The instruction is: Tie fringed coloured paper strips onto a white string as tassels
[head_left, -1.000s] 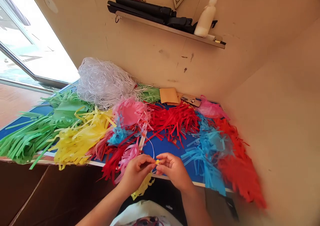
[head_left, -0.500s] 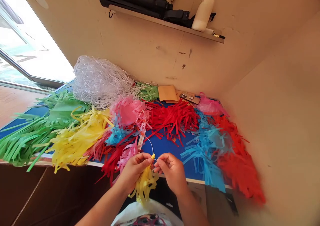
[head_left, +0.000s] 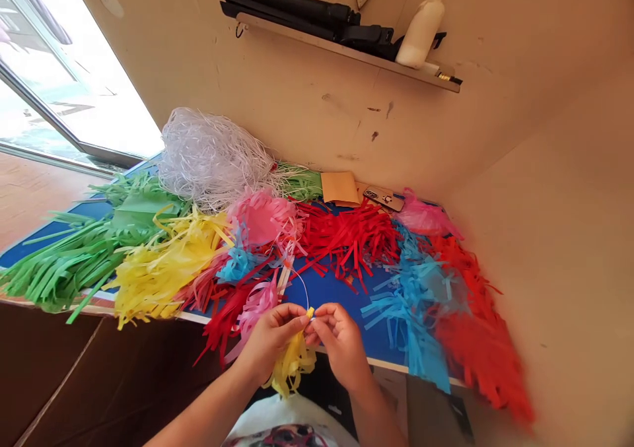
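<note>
Between thumb and fingers, my left hand (head_left: pixel 275 335) pinches the twisted top of a yellow tassel (head_left: pixel 293 366), whose fringe hangs below the table edge. My right hand (head_left: pixel 339 341) is closed beside it, fingertips on the thin white string (head_left: pixel 304 285) at the tassel's top; the exact grip is partly hidden. That string curves up and back toward a pink tassel (head_left: pixel 260 300) and the pile of coloured fringes on the blue table (head_left: pixel 341 308). Both hands almost touch at the fingertips.
Green (head_left: pixel 74 262), yellow (head_left: pixel 168 265), red (head_left: pixel 347 232) and blue fringes (head_left: pixel 421 295) cover much of the table. A heap of white string (head_left: pixel 212 160) lies behind, near a phone (head_left: pixel 384 199) and a brown envelope (head_left: pixel 341 188). Above is a wall shelf (head_left: pixel 347 47) with a white bottle (head_left: pixel 422 31).
My right hand has come closer to my left, its fingertips now against the yellow tassel's top. The view has shifted slightly, so the table and shelf appear farther right.
</note>
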A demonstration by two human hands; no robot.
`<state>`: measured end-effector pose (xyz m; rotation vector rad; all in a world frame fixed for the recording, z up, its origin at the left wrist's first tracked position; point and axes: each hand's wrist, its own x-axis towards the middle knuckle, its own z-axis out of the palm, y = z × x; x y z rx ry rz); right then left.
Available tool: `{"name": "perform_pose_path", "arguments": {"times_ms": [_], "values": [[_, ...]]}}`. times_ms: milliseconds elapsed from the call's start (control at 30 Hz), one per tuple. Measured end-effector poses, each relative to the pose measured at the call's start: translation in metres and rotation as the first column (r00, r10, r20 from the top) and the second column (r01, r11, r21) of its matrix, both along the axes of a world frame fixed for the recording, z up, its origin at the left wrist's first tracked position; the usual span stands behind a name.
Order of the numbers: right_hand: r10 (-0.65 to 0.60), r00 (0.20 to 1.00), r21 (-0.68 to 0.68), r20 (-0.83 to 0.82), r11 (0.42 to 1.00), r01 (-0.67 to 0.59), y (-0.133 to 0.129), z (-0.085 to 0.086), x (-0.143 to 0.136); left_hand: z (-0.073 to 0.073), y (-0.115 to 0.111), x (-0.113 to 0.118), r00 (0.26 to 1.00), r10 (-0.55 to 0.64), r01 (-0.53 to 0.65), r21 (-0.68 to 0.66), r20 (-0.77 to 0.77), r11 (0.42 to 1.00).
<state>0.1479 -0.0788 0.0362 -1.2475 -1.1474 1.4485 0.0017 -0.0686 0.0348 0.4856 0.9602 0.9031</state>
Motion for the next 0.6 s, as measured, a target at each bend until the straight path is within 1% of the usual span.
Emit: {"name": "perform_pose_path", "arguments": {"times_ms": [100,200,300,500,600], "values": [[-0.052,0.996,0.051,0.071,0.998,0.048,-0.0010,-0.0002,0.0019,-0.0012,-0.0012,0.0009,1.000,0.017,-0.016,0.034,-0.014,0.999],[-0.098,0.988,0.070,0.119,0.994,0.090,-0.0021,0.0010,0.0027,-0.0020,-0.0019,0.0008,0.999,0.030,-0.030,0.006,-0.015,1.000],[-0.081,0.984,0.045,0.160,0.996,0.075,-0.0030,0.0035,0.0023,-0.0010,-0.0017,0.0007,0.999,0.036,-0.035,0.008,-0.032,0.999],[-0.082,0.978,0.014,0.192,0.997,0.081,-0.0016,0.0057,0.0035,0.0043,-0.0001,0.0025,0.989,0.043,-0.028,0.111,-0.139,0.993],[-0.059,0.979,0.010,0.194,0.998,0.058,-0.0022,0.0046,0.0051,0.0042,0.0001,0.0027,0.982,0.057,-0.035,0.122,-0.179,0.992]]}}
